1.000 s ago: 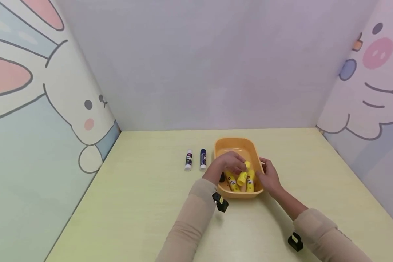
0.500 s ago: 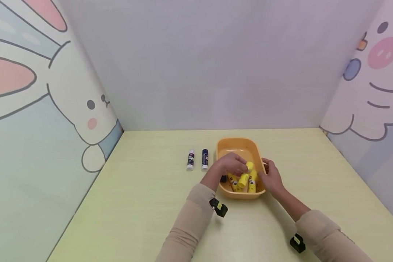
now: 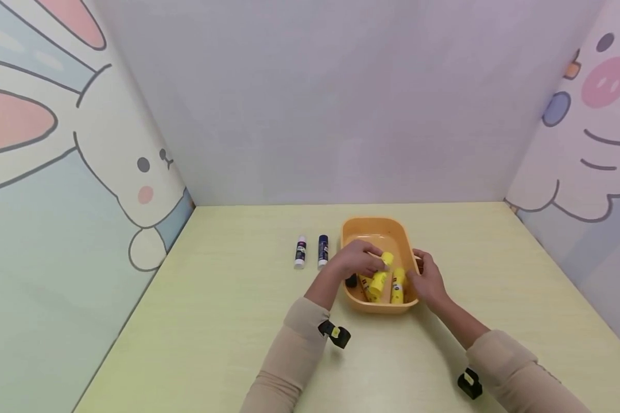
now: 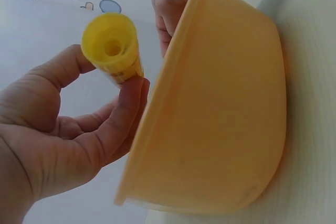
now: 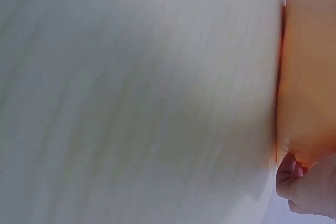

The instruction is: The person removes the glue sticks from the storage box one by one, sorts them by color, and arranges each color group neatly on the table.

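Left hand (image 3: 359, 258) is pinching a yellow tube (image 3: 379, 282), kinda hiding a second tube (image 3: 367, 288). Right hand (image 3: 429, 281) is gripping the orange tub (image 3: 374, 308)

Two glue sticks (image 3: 300, 252) are laid side by side on the tabletop (image 3: 227, 275), left of the basin (image 3: 373, 225); another glue stick (image 3: 398, 287) is contained in its near half, right of the held glue stick (image 3: 379, 281)

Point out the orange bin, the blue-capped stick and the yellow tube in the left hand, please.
Orange bin (image 3: 381, 308): head view, on its near rim.
Blue-capped stick (image 3: 323, 251): head view, middle of its body.
Yellow tube (image 4: 111, 43): left wrist view, on its recessed end.
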`<state>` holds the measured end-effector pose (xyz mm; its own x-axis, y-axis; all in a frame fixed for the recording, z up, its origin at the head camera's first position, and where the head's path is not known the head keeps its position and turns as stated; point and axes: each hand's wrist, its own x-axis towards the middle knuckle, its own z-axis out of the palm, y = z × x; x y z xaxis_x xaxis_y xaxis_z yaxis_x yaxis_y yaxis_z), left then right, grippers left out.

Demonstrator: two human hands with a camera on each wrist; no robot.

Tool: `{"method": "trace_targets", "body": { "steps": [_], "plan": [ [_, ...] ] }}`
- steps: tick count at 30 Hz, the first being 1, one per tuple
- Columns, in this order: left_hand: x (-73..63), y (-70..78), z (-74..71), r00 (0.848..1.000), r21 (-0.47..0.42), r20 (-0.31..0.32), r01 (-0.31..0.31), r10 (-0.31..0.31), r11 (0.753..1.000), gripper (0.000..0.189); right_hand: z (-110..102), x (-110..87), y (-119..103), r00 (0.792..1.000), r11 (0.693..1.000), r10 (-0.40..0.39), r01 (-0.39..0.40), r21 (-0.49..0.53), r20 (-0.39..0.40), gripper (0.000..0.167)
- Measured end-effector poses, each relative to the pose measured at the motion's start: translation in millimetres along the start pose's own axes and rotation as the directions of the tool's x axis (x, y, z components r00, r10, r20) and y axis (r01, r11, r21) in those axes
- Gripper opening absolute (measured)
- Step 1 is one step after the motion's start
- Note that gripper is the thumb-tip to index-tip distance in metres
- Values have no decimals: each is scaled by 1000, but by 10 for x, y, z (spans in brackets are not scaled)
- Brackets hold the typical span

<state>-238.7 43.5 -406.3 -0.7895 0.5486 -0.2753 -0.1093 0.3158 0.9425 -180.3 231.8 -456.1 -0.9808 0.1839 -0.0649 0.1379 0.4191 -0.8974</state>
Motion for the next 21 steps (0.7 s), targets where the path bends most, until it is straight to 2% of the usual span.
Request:
{"method": "trace_targets", "body": {
  "steps": [7, 16, 21],
  "plan": [
    [-99, -9, -68, 999, -19, -25, -21, 20, 1000, 40, 9, 17, 16, 1000, 1000, -9, 9, -15, -4, 55],
    [-151, -60, -92, 999, -59, -29, -47, 46, 997, 44, 16, 15, 15, 1000, 1000, -7, 7, -21, -6, 55],
    [-206, -85, -94, 997, -88, -65, -49, 43, 995, 46, 12, 5, 10, 1000, 999, -16, 16, -28, -10, 55]
  ]
}}
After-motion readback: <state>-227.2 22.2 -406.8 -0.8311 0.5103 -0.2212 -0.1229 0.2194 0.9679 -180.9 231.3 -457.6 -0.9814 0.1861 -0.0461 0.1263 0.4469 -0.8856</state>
